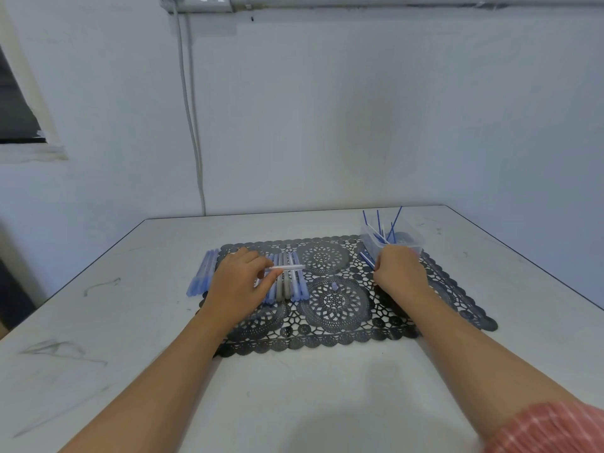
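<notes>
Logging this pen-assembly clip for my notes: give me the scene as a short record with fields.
left hand: holds clear pen barrel crosswise above pen row
right hand: fingers at loose refills beside tub; grip unclear
pen row: blue and grey pens side by side at left end of mat
tub: clear, blue refills standing inside
mat: black lace, on table
cap: small, blue, alone mid-mat

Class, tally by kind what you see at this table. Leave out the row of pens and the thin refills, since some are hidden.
Hands: 2, the left hand and the right hand
Black lace mat: 1
Clear tub: 1
Clear pen barrel, held by the left hand: 1
Small blue cap, loose on the mat: 1
Total: 6
</notes>
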The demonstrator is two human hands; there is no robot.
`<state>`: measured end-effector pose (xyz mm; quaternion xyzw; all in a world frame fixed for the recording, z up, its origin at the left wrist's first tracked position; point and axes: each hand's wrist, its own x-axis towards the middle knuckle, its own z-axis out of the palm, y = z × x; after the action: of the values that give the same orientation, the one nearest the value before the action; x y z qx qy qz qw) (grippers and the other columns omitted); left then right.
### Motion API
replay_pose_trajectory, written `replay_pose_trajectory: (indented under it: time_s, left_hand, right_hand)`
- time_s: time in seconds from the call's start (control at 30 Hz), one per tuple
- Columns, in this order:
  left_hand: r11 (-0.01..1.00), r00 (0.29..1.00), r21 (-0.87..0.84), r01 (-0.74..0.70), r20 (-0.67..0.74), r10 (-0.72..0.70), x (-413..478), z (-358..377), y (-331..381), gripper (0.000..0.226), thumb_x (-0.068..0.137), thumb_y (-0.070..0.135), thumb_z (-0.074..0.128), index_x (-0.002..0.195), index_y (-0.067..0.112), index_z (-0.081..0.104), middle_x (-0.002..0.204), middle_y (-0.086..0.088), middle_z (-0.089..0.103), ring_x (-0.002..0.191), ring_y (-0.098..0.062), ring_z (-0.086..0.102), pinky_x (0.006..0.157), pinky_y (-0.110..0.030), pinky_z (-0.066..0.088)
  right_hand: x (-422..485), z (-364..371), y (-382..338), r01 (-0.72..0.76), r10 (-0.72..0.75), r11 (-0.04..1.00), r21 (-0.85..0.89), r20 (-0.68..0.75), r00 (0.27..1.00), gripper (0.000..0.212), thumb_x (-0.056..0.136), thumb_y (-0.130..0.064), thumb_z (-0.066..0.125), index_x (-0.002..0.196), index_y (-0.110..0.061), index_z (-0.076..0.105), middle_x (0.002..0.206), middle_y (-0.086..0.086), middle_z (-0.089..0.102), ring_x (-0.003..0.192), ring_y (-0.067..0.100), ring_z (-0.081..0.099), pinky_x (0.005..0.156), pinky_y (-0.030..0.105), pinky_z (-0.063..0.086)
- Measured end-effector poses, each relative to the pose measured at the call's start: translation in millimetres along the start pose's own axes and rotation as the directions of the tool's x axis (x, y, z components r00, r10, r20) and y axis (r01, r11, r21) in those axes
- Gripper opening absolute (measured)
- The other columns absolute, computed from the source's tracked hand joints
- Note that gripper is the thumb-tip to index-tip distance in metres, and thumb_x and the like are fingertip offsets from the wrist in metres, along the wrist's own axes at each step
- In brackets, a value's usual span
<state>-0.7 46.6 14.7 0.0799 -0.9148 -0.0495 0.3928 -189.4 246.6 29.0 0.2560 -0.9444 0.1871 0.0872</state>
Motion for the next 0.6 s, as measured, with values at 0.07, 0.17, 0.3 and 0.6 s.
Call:
replay_pose_trajectory:
  time_s: [0.07,0.17,0.3,0.6]
  left_hand:
    - [1.000,1.000,0.001,0.001,-0.002,-0.001,-0.2,0.2,0.0,0.036,0.086,0.045,0.047,0.082,0.016,0.070,0.067,0.008,0.058,0.066,-0.010,0.049,0.064,-0.026,0.041]
    - [1.000,1.000,0.009,0.008,-0.001,-0.008,-0.2,-0.1,0.4,0.027,0.085,0.038,0.055,0.081,0.016,0.070,0.067,0.008,0.058,0.066,-0.010,0.049,0.064,-0.025,0.039]
    - [1.000,1.000,0.018,0.008,-0.004,-0.008,0.1,-0.2,1.1,0.024,0.084,0.036,0.057,0.080,0.015,0.070,0.067,0.007,0.059,0.066,-0.010,0.049,0.064,-0.024,0.037]
    - [0.998,0.999,0.051,0.034,-0.019,-0.033,-1.3,0.3,2.2,0.038,0.085,0.045,0.043,0.080,0.018,0.068,0.067,0.009,0.056,0.067,-0.011,0.048,0.068,-0.027,0.033]
  right_hand:
    - [-1.3,-1.2,-1.3,0.008,-0.008,1.000,0.016,-0.009,1.000,0.017,0.078,-0.008,0.057,0.091,-0.010,0.069,0.085,0.008,0.064,0.072,0.022,0.058,0.059,0.029,0.048]
    - [-4.0,-4.2,-4.6,0.032,-0.031,0.998,0.061,-0.030,0.999,0.016,0.079,-0.014,0.056,0.088,-0.011,0.068,0.080,0.005,0.064,0.070,0.020,0.058,0.060,0.029,0.049]
    - [-12.1,-15.4,-13.7,0.084,-0.080,0.993,0.084,-0.043,0.996,0.019,0.084,-0.019,0.054,0.087,-0.015,0.071,0.083,0.002,0.068,0.071,0.013,0.052,0.060,0.025,0.035]
    - [1.5,-35.1,-18.9,0.107,-0.046,0.909,0.402,-0.159,0.986,0.011,0.082,-0.021,0.060,0.076,-0.020,0.070,0.067,-0.006,0.059,0.064,0.011,0.056,0.065,0.024,0.047]
